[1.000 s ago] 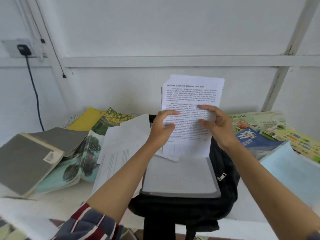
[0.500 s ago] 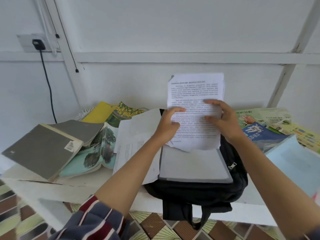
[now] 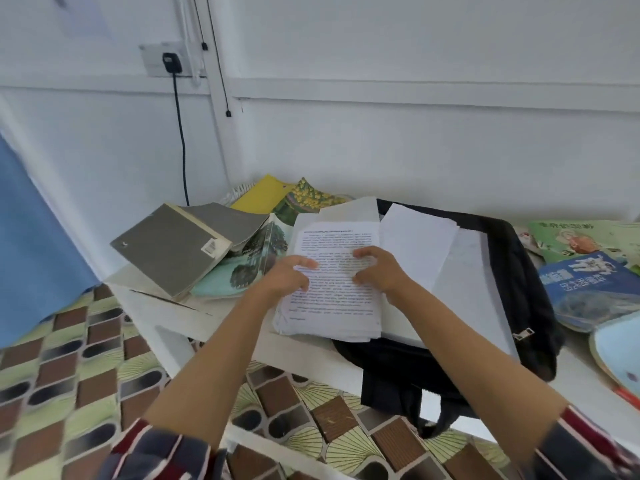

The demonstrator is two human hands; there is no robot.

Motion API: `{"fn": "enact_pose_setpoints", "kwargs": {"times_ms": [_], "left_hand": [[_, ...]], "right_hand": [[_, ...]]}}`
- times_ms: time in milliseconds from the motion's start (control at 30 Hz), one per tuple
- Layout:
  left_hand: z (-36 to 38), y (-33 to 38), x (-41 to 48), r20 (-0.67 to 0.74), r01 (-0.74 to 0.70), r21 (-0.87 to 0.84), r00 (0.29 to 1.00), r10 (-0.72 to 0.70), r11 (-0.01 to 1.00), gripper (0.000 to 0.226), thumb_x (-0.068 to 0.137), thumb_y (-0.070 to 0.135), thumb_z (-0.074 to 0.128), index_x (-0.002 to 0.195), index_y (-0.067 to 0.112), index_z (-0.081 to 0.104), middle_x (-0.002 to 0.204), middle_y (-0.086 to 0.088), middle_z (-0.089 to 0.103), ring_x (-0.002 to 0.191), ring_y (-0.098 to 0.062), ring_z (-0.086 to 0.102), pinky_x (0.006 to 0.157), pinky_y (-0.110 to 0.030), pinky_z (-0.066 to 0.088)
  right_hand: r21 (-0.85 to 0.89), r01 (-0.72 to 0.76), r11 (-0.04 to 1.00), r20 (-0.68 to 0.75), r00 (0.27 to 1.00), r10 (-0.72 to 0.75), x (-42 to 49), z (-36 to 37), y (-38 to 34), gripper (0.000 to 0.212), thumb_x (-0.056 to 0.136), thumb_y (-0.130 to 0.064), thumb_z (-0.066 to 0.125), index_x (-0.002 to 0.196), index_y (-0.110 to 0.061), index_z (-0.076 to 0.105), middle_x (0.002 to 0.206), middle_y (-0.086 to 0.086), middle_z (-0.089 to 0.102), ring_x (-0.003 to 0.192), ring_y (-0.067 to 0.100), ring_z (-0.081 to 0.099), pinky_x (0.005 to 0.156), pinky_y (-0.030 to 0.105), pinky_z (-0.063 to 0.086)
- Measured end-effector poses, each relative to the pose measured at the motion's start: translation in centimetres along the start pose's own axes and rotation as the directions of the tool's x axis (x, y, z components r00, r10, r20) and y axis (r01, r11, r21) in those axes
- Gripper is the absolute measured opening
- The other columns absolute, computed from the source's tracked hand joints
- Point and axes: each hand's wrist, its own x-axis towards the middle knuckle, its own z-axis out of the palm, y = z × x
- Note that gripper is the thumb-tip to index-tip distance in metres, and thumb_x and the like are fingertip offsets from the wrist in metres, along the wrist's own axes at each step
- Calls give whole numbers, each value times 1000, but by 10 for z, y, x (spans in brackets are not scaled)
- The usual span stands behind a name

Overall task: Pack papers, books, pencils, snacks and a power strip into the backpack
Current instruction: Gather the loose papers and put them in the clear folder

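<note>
Both hands — left hand (image 3: 291, 276) and right hand (image 3: 377, 268) — press curled fingers onto the printed papers (image 3: 332, 289), stacked just left of the black backpack (image 3: 519, 271); whether they grip is unclear — print blurred.

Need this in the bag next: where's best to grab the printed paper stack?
Pinch the printed paper stack by its two long side edges, one hand from each side. It lies flat, its near end overhanging the table edge, so fingers can also slip under there.

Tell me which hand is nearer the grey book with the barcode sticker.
Left. The left hand lies on the printed papers, just right of the grey book; the right hand is farther right.
</note>
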Motion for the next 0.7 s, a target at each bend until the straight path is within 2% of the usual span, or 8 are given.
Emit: {"fn": "enact_pose_setpoints", "kwargs": {"times_ms": [100, 233, 367, 500, 633, 700], "left_hand": [[5, -4, -3, -19, 9, 11, 1000, -8, 1000, 44, 84, -15, 46, 122, 6, 53, 145, -10, 35, 119, -25, 42, 80, -29, 42], [11, -9, -2, -28, 16, 68, 1000, -14, 998, 44, 84, -13, 47, 122, 8, 54, 142, -11, 37, 119, -25, 42, 85, -28, 39], [13, -10, -1, -12, 41, 59, 999, -41, 997, 43, 85, -12, 48, 122, 9, 54, 139, -11, 39, 111, -22, 43, 84, -28, 39], [12, -11, 0, -17, 63, 23, 998, -63, 998, 44, 83, -12, 49, 121, 10, 56, 138, -10, 41, 107, -19, 42, 84, -27, 38], [9, -10, -1, -41, 92, -18, 995, -93, 996, 46, 81, -13, 48, 120, 9, 57, 138, -10, 41, 108, -21, 41, 85, -28, 37], [8, -8, -3, -44, 108, -58, 993, -110, 992, 47, 82, -14, 46, 122, 9, 56, 135, -10, 42, 107, -22, 41, 82, -28, 38]], "right_hand": [[-159, 5, 987, -44, 999, -12, 0, 8, -1, 46, 76, 6, 58, 118, -14, 53, 127, 7, 48, 117, 26, 47, 102, 34, 40], [-206, -34, 978, -73, 997, 19, -3, 12, -4, 49, 79, 6, 55, 126, -8, 48, 131, 11, 47, 120, 26, 46, 97, 32, 41], [-111, -75, 991, -91, 994, 65, -5, 13, -7, 51, 77, 10, 56, 124, -7, 49, 133, 12, 45, 121, 27, 45, 94, 31, 42], [49, -100, 994, -95, 990, 104, -8, 13, -8, 47, 73, 14, 57, 115, -6, 55, 125, 12, 50, 108, 24, 48, 89, 32, 46], [135, -117, 984, -33, 992, 122, -11, 12, -11, 45, 72, 16, 57, 113, -2, 55, 116, 11, 52, 100, 24, 49, 72, 28, 49], [138, -110, 984, -31, 993, 116, -10, 11, -12, 44, 72, 18, 56, 112, -1, 55, 116, 12, 52, 101, 24, 49, 78, 32, 50]]}}
